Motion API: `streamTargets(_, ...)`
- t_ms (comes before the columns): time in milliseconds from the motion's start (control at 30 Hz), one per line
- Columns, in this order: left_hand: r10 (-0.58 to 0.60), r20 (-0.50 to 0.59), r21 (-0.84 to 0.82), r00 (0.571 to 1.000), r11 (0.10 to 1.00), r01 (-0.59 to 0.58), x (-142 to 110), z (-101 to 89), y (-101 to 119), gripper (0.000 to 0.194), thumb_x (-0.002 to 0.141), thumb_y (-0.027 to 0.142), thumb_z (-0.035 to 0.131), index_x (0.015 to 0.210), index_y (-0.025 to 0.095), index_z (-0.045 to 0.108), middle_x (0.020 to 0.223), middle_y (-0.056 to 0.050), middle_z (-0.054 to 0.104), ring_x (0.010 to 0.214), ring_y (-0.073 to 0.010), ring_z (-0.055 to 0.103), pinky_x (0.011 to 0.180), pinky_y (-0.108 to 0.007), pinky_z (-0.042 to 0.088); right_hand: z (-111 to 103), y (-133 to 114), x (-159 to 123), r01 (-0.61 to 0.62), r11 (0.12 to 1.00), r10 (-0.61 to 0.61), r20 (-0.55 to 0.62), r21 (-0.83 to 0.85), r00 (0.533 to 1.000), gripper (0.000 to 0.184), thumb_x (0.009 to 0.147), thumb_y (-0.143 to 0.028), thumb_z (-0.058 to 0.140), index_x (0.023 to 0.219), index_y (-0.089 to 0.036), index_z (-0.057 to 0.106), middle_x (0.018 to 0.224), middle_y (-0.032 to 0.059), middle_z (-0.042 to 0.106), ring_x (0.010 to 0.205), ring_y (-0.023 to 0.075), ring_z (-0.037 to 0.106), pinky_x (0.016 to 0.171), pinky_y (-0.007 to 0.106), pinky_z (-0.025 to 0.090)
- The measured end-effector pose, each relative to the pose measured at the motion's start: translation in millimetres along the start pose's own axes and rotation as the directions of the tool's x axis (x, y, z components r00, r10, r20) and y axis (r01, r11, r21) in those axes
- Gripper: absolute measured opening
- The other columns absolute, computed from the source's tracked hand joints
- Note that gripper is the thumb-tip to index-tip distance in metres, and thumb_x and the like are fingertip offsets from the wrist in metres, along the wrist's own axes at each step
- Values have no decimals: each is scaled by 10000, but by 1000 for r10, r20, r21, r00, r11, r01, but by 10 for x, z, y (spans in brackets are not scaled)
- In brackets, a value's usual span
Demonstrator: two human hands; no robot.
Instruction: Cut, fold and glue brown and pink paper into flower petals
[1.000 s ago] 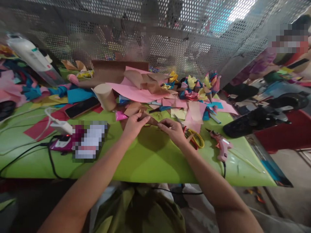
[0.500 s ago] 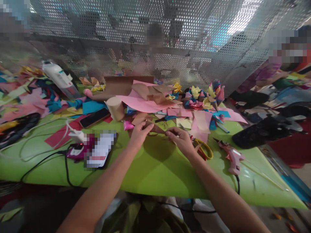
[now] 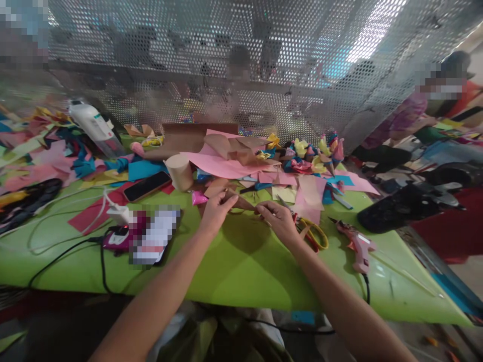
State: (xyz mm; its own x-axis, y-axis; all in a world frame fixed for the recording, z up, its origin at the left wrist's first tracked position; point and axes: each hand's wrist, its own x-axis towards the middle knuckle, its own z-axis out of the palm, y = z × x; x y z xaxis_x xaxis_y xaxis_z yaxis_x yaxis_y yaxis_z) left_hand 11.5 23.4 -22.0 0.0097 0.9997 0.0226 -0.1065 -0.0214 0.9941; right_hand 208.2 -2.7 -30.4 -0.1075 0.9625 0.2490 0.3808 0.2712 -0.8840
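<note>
Between my two hands, just above the green table (image 3: 249, 271), is a small brown paper cone (image 3: 243, 202). My left hand (image 3: 219, 208) is closed on its wider end, with the thumb along the paper. At the narrow tip, my right hand (image 3: 277, 216) pinches with thumb and fingertips. Yellow-handled scissors (image 3: 320, 236) lie just right of my right hand. A shiny pink packet (image 3: 198, 197) sits left of my left hand, near a tan paper roll (image 3: 179, 172).
A pink glue gun (image 3: 360, 246) and a black bottle (image 3: 392, 208) lie on the right. To the left are a lit phone (image 3: 156, 236), a dark phone (image 3: 147, 186), cables and a power strip (image 3: 116, 239). Coloured paper (image 3: 226, 161) and paper flowers (image 3: 302, 148) fill the back. A person (image 3: 411, 110) is at far right.
The view has shifted slightly. Both hands stay on the paper cone in nearly the same place, with the right fingers a little more curled at its tip.
</note>
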Motion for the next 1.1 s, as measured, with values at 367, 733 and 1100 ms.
streamTargets(367, 18, 33, 59, 999, 998, -20, -23, 4, 6, 378, 700, 534, 775, 816, 176, 734, 813, -40, 722, 812, -211, 636, 774, -320, 493, 18, 12, 17, -11, 1000, 11, -5, 0, 1000, 287, 853, -486, 614, 789, -219, 696, 697, 13, 681, 648, 181, 596, 598, 279, 433)
streamTargets(733, 55, 103, 36, 993, 998, -59, -31, 30, 31, 320, 752, 489, 743, 750, 179, 662, 760, -11, 636, 748, -163, 601, 709, -288, 511, 29, 40, 40, 11, 1000, -11, 7, 0, 1000, 256, 808, -476, 658, 731, -234, 685, 683, 13, 673, 656, 192, 589, 615, 292, 425)
streamTargets(1100, 46, 64, 4, 997, 999, -46, -32, 16, 65, 383, 694, 523, 772, 867, 190, 698, 878, -33, 685, 821, -179, 622, 688, -272, 519, 12, 99, 41, 14, 1000, -13, -49, 8, 999, 374, 940, -501, 512, 878, -202, 727, 790, 44, 716, 663, 170, 621, 603, 281, 487)
